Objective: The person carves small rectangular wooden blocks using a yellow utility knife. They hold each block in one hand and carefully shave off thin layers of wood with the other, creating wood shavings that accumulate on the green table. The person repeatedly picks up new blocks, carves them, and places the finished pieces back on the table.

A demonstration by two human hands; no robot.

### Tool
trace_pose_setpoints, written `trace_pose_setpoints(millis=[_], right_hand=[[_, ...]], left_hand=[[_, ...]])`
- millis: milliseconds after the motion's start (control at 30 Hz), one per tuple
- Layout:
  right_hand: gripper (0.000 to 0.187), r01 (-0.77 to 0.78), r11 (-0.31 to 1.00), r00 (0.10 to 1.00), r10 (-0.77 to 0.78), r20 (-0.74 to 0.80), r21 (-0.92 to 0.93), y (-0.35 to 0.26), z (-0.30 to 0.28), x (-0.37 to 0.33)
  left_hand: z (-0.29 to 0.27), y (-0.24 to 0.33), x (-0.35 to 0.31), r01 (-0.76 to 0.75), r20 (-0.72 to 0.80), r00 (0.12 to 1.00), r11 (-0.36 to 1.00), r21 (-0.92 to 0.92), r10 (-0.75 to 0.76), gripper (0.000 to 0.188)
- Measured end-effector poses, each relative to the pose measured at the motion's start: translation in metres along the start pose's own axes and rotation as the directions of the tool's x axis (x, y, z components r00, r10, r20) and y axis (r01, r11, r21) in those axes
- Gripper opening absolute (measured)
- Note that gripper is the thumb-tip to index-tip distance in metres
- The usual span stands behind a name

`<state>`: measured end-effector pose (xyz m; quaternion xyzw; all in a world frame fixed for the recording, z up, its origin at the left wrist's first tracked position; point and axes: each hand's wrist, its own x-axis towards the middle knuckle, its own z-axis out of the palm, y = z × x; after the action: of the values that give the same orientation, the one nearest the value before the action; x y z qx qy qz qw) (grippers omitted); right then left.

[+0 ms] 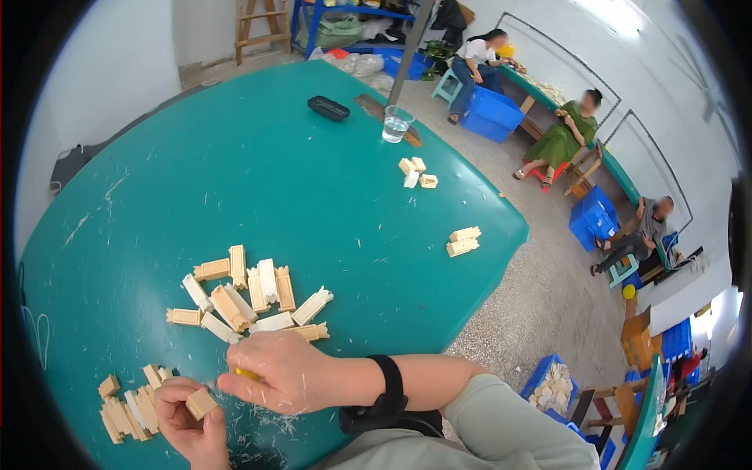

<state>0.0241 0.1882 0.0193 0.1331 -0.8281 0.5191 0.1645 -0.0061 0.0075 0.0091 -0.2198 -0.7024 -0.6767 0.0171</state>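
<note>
My left hand (pixel 188 431), near the table's front edge, pinches a small pale wooden block (pixel 201 403) between thumb and fingers. Close beside it, my right hand (pixel 286 372) is closed around a yellow-handled tool (pixel 249 374); most of the tool is hidden by the fist, so its kind does not show. Thin pale shavings (pixel 274 427) lie below my right hand. Left of my left hand is a cluster of wooden blocks (pixel 121 417). Beyond my hands several carved pale wooden pieces (pixel 233 307) with notched ends lie in a loose heap.
The green table (pixel 258 164) bears more small wooden pieces (pixel 417 173), a pair of blocks (pixel 463 242), a clear cup of liquid (pixel 396 125) and a black case (pixel 328 108). A metal post rises by the cup. Right of the table are blue bins (pixel 492 113) and seated people.
</note>
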Motion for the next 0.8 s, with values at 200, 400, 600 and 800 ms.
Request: trace_pose_setpoints(millis=[200, 400, 600, 800], right_hand=[[0.029, 0.1, 0.993, 0.995, -0.1, 0.002, -0.057, -0.001, 0.007, -0.002], [0.029, 0.103, 0.984, 0.995, -0.102, 0.011, -0.145, 0.006, 0.007, -0.001], [0.035, -0.09, 0.996, 0.994, 0.089, 0.069, 0.02, 0.008, 0.005, 0.0], [0.041, -0.282, 0.938, 0.923, 0.207, 0.324, 0.202, -0.004, -0.001, 0.004]], left_hand=[[-0.009, -0.002, 0.002, -0.026, 0.019, 0.999, 1.0, 0.01, 0.025, 0.032], [-0.008, 0.0, -0.003, -0.038, 0.046, 0.998, 0.997, 0.073, 0.034, 0.032], [-0.002, 0.007, -0.005, 0.088, 0.144, 0.986, 0.995, -0.042, -0.081, 0.037], [-0.006, 0.004, -0.003, 0.127, 0.134, 0.985, 0.983, -0.132, -0.109, 0.039]])
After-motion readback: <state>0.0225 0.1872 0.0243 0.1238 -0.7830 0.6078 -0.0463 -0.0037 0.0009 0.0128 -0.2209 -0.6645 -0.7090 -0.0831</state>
